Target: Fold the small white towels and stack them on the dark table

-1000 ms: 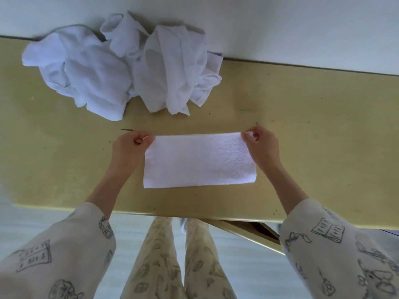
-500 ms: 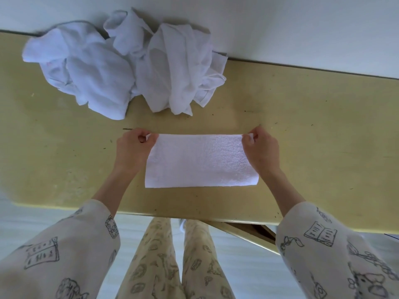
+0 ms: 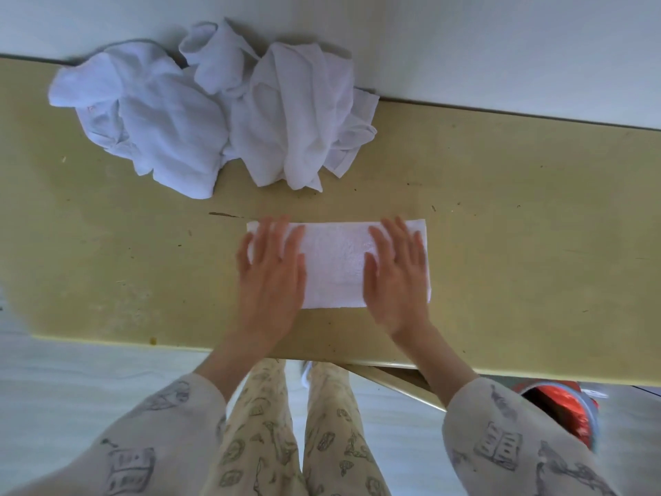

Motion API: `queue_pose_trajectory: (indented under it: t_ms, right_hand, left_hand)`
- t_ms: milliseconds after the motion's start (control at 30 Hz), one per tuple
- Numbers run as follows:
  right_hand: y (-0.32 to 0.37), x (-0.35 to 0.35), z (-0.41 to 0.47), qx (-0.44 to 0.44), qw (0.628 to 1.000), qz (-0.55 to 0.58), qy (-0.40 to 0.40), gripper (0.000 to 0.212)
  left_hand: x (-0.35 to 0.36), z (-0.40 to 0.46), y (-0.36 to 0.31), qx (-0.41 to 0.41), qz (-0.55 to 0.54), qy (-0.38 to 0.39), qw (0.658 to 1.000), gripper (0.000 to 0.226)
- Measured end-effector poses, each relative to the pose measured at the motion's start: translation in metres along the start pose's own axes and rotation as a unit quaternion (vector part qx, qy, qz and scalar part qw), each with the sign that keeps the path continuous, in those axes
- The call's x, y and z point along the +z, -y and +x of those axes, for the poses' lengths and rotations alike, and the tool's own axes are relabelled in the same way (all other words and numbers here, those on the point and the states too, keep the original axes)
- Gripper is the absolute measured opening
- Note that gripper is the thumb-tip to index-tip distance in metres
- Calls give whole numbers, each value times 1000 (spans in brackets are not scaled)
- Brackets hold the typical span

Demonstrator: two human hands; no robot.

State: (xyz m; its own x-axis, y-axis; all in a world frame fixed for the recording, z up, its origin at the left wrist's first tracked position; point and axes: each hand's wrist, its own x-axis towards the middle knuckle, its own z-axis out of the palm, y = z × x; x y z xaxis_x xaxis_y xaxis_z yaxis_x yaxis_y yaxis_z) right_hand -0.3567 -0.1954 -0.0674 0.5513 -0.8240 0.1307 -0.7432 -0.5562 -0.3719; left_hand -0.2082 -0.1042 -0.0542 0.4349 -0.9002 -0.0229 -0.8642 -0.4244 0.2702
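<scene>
Left hand [image 3: 272,277] and right hand [image 3: 397,277] flat, blurred, hiding folded towel's [image 3: 336,263] ends.

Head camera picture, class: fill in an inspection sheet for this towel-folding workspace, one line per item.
Surface: yellowish scuffed tabletop, set against a pale wall.
Job's things: folded white terry towel lying flat; crumpled heap of unfolded white towels behind it, at the wall.
Clutter: small dark specks and a scratch on the tabletop.
Grippers: left hand and right hand pressing flat on the folded towel, fingers straight.
Cables: nothing seen.
Surroundings: red object on the floor, right of the person's patterned trouser legs.
</scene>
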Motion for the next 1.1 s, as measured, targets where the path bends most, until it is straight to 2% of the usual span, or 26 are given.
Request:
queue_pose_trajectory:
  t_ms: [67, 233, 500, 667, 767, 867, 967, 1100]
  right_hand:
    - [12, 16, -4, -22, 999, 0, 48, 41]
    - [-15, 25, -8, -19, 989, -90, 117, 57]
    - [-27, 20, -10, 12, 980, -144, 139, 68]
    - [-24, 18, -11, 21, 977, -142, 156, 68]
    - [-21, 12, -9, 21, 980, -136, 147, 68]
    - [-5, 10, -2, -3, 983, -113, 142, 62]
    - [16, 20, -1, -32, 983, -101, 150, 57]
    - [20, 35, -7, -43, 982, -102, 155, 56]
  left_hand:
    - [19, -1, -12, 43, 19, 27, 999, 40]
    - [40, 2, 2, 47, 58, 78, 994, 52]
    - [39, 2, 15, 28, 93, 61, 993, 59]
    - [30, 3, 15, 18, 17, 96, 995, 56]
    - [14, -1, 17, -61, -104, 20, 993, 46]
    - [0, -7, 19, -193, -96, -60, 975, 37]
    - [-5, -8, 14, -346, -90, 9, 934, 44]
    - [-6, -4, 10, -399, -128, 44, 907, 47]
